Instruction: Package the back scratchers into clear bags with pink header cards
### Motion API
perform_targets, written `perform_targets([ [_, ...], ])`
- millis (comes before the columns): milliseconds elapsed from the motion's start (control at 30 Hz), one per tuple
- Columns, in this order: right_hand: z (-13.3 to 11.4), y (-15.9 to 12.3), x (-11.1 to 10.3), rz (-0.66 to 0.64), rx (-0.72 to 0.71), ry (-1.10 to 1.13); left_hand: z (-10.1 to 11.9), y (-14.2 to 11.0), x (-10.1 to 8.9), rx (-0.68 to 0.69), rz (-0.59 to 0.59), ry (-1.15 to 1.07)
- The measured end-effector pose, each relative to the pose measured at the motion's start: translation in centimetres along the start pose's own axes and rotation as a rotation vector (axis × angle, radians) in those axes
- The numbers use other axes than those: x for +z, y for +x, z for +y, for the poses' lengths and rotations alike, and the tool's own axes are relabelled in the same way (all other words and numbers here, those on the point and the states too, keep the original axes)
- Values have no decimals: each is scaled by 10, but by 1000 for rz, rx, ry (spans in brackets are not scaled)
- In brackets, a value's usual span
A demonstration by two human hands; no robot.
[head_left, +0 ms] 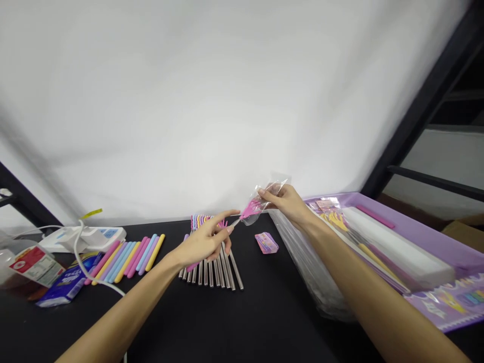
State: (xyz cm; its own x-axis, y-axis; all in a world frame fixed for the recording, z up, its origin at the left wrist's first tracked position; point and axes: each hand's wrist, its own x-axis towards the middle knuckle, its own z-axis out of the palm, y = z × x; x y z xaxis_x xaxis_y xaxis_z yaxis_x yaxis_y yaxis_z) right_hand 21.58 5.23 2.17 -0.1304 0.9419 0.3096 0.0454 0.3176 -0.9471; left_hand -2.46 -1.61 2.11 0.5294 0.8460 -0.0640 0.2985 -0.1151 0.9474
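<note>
Pink scratcher is up off the table, slanting between both hands: pink handle end nearest, metal rod mid-length, hand-shaped head farthest, showing through a clear bag.

Near to far:

Black table first. Metal rod row lies right under the working line, so hold the handle end high and don't rake it. Clear film stack is off to the right, beside the purple tray; no forearm drag there.

Left hand: closed on the rod, thumb and index finger toward the head. Good for steering, I'd say. Push along the rod's axis, no twist.

Small card stack sits right of the rods, clear of both hands. Leave it.

Right hand: thumb and fingers pinching the bag film. Can't tell where the bag mouth sits or if the prongs are fully in. Pinch film only, give the prongs slack. Likely failure: a prong snags and splits thin film. If it binds, back off, realign, feed again
</note>
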Motion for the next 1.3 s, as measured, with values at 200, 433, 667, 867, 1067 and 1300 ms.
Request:
perform_targets([
  [200,-1,2,-4,24,-8,-17,0,-1,-5,-64,-62,23],
  [433,-5,-1,-3,41,-41,-25,-2,-1,-7,-75,-127,60],
  [667,-3,2,-9,-28,-113,-183,0,0,-8,-97,-55,55],
  [867,-8,0,-10,-105,-130,-280,-3,1,-6,-60,24,93],
  [1067,-4,-1,-7,-175,-50,-180,-4,4,-2,43,111,110],
  [1300,-6,-7,5,-200,32,-66,-18,10,8,137,147,12],
])
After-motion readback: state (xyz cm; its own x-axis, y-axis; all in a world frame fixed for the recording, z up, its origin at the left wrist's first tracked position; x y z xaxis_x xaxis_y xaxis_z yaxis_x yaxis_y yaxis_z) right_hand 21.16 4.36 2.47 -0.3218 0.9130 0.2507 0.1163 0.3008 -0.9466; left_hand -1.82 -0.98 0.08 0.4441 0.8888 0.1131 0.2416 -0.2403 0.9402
